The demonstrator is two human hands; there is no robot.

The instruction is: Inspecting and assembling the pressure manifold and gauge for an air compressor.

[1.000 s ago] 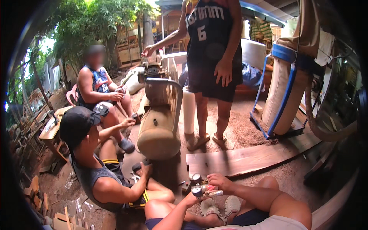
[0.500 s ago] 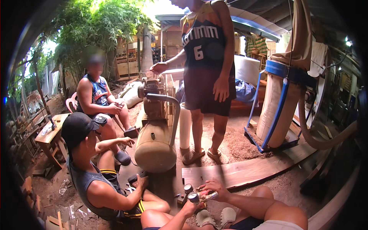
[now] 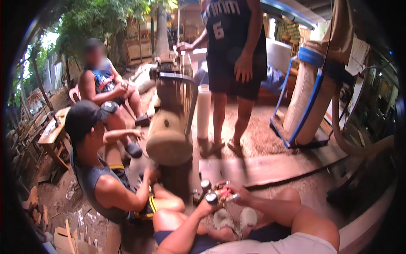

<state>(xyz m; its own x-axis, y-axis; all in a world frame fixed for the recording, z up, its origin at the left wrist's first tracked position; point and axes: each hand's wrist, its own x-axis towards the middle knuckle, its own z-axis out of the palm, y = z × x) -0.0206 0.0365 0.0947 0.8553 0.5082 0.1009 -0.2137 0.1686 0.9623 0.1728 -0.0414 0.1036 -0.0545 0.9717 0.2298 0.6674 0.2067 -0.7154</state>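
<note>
In front of my bent knees, both hands are on a metal gauge assembly with two round, white-faced pressure gauges [image 3: 211, 197]. My left hand [image 3: 206, 209] is closed around its lower left part, just below the nearer gauge. From the right, my right hand [image 3: 242, 195] closes its fingers on a metal fitting [image 3: 234, 197] of the assembly. A red part [image 3: 223, 191] shows between the hands. Blur and fingers hide how the pieces join.
An air compressor with a tan tank [image 3: 169, 146] stands ahead. A seated person in a black cap [image 3: 86, 120] is at my left, another sits beyond, and one stands [image 3: 230, 55] behind the compressor. A wide plank [image 3: 270, 169] and a dust collector [image 3: 311, 101] lie right.
The view has tilted down, so the scene sits higher. My right fingers have drawn slightly back from over the assembly, and more of the red part shows.
</note>
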